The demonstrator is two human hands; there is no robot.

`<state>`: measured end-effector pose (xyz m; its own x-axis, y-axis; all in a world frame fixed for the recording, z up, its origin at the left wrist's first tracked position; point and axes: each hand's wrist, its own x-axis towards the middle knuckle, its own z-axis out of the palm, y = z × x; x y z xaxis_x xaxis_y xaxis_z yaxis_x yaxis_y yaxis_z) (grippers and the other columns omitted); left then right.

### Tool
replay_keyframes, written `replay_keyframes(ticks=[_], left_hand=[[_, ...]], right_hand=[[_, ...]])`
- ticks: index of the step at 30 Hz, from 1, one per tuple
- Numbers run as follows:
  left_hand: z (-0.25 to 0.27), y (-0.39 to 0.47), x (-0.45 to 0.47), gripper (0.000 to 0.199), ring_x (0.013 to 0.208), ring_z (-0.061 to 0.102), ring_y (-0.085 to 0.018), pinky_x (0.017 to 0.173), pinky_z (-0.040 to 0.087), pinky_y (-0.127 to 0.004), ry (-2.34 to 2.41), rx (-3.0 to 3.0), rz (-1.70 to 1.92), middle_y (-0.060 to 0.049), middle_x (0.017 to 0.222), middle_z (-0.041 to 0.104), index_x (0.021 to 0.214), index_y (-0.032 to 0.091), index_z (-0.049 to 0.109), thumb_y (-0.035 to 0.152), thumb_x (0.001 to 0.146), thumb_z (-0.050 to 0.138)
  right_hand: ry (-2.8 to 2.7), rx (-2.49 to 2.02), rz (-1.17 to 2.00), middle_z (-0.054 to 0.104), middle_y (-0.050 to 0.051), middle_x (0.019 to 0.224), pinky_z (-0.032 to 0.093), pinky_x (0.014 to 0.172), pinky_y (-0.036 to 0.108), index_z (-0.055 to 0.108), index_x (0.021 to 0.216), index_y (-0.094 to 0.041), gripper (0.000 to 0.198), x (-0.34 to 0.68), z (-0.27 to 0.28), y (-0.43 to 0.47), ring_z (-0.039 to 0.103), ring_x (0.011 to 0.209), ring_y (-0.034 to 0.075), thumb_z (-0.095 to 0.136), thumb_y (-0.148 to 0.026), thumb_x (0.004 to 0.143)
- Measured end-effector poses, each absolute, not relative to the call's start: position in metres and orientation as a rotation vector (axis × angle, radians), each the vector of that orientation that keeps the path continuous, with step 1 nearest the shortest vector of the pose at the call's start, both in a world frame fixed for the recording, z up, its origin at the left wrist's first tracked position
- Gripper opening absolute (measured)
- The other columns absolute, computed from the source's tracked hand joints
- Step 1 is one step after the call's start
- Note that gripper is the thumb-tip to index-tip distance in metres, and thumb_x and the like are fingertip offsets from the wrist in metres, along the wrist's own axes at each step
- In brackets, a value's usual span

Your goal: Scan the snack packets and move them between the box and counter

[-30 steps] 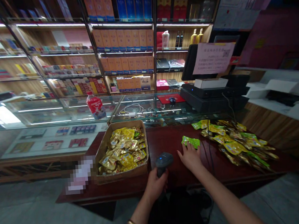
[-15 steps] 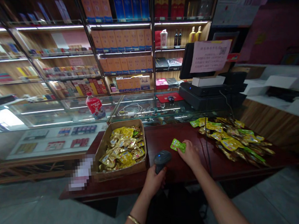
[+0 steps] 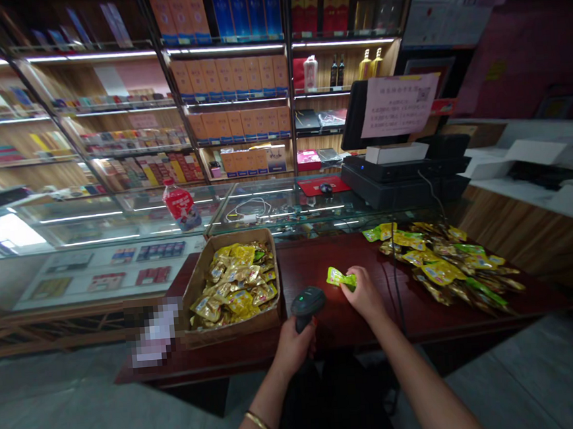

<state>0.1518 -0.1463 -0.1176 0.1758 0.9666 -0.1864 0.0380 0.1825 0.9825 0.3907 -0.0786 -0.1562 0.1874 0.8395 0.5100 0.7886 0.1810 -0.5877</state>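
My left hand [image 3: 295, 347] is wrapped round the handle of a dark barcode scanner [image 3: 309, 300], whose top shows a small green light. Just to its right, my right hand [image 3: 365, 293] pinches a small green snack packet [image 3: 340, 277] above the dark red table [image 3: 314, 258]. An open cardboard box [image 3: 278, 274] stands left of the scanner, filled with gold and yellow packets [image 3: 240, 284]. On the right side of the table lies a loose pile of similar gold, yellow and green packets [image 3: 439, 265].
A black cable [image 3: 398, 285] crosses the table between my right hand and the pile. Behind stands a glass counter [image 3: 285, 201] with a red bottle [image 3: 180, 204], a mouse [image 3: 326, 188] and a monitor [image 3: 353, 117] carrying a paper sign. Stocked shelves line the wall.
The scanner's light has turned from blue to green. The green packet is tilted and bent differently in my right hand; both hands stay in nearly the same place.
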Motion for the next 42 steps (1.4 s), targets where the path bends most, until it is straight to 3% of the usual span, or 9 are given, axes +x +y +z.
replay_keyframes(ticks=[9, 14, 18, 25, 30, 38, 42], left_hand=[[-0.126, -0.142, 0.156, 0.038, 0.038, 0.051, -0.011, 0.034, 0.039, -0.020, 1.187, 1.142, 0.915, 0.004, 0.054, 0.055, 0.087, 0.017, 0.056, 0.051, 0.077, 0.066], [-0.128, -0.139, 0.159, 0.040, 0.038, 0.050, -0.011, 0.034, 0.038, -0.020, 1.145, 1.116, 0.927, 0.004, 0.055, 0.055, 0.090, 0.017, 0.056, 0.054, 0.078, 0.066], [-0.132, -0.140, 0.158, 0.035, 0.038, 0.050, -0.011, 0.035, 0.040, -0.020, 1.138, 1.119, 0.921, 0.005, 0.055, 0.054, 0.091, 0.017, 0.056, 0.049, 0.080, 0.065], [-0.138, -0.141, 0.157, 0.031, 0.040, 0.051, -0.011, 0.035, 0.040, -0.020, 1.103, 1.136, 0.933, 0.004, 0.056, 0.055, 0.093, 0.016, 0.057, 0.043, 0.080, 0.066], [-0.131, -0.142, 0.155, 0.033, 0.040, 0.049, -0.010, 0.036, 0.040, -0.020, 1.111, 1.159, 0.920, 0.004, 0.055, 0.055, 0.091, 0.016, 0.057, 0.045, 0.080, 0.067], [-0.131, -0.143, 0.156, 0.046, 0.038, 0.050, -0.011, 0.034, 0.036, -0.019, 1.172, 1.125, 0.919, 0.004, 0.053, 0.054, 0.087, 0.017, 0.057, 0.060, 0.077, 0.067], [-0.132, -0.143, 0.156, 0.045, 0.039, 0.051, -0.012, 0.035, 0.038, -0.019, 1.202, 1.140, 0.923, 0.004, 0.054, 0.054, 0.088, 0.017, 0.058, 0.059, 0.076, 0.067]], right_hand=[[-1.437, -1.596, 0.213, 0.059, 0.015, 0.123, 0.046, 0.101, 0.044, 0.057, 0.104, -0.021, 0.027, 0.398, -0.154, -0.076, 0.055, 0.119, 0.029, 0.059, -0.035, 0.080], [-1.324, -1.626, 0.444, 0.067, 0.009, 0.096, 0.053, 0.084, 0.047, 0.060, 0.105, -0.018, 0.029, 0.395, -0.126, -0.059, 0.064, 0.089, 0.027, 0.062, -0.035, 0.082], [-1.454, -1.482, 0.682, 0.068, 0.005, 0.107, 0.056, 0.084, 0.041, 0.062, 0.116, -0.017, 0.030, 0.339, -0.091, -0.030, 0.067, 0.091, 0.020, 0.068, -0.032, 0.091], [-1.586, -1.317, 1.028, 0.065, 0.008, 0.124, 0.058, 0.085, 0.042, 0.060, 0.125, -0.018, 0.035, 0.181, -0.052, 0.044, 0.067, 0.101, 0.022, 0.064, -0.036, 0.096], [-1.527, -1.394, 0.830, 0.064, 0.008, 0.126, 0.058, 0.087, 0.043, 0.060, 0.126, -0.019, 0.034, 0.174, -0.050, 0.076, 0.067, 0.104, 0.022, 0.064, -0.036, 0.096], [-1.140, -1.924, 0.080, 0.061, 0.009, 0.132, 0.055, 0.092, 0.047, 0.058, 0.130, -0.019, 0.038, 0.386, -0.095, 0.042, 0.064, 0.110, 0.025, 0.064, -0.036, 0.096], [-1.168, -2.134, -0.065, 0.061, 0.011, 0.131, 0.055, 0.093, 0.047, 0.059, 0.129, -0.017, 0.039, 0.445, -0.113, 0.048, 0.064, 0.111, 0.025, 0.066, -0.035, 0.095]])
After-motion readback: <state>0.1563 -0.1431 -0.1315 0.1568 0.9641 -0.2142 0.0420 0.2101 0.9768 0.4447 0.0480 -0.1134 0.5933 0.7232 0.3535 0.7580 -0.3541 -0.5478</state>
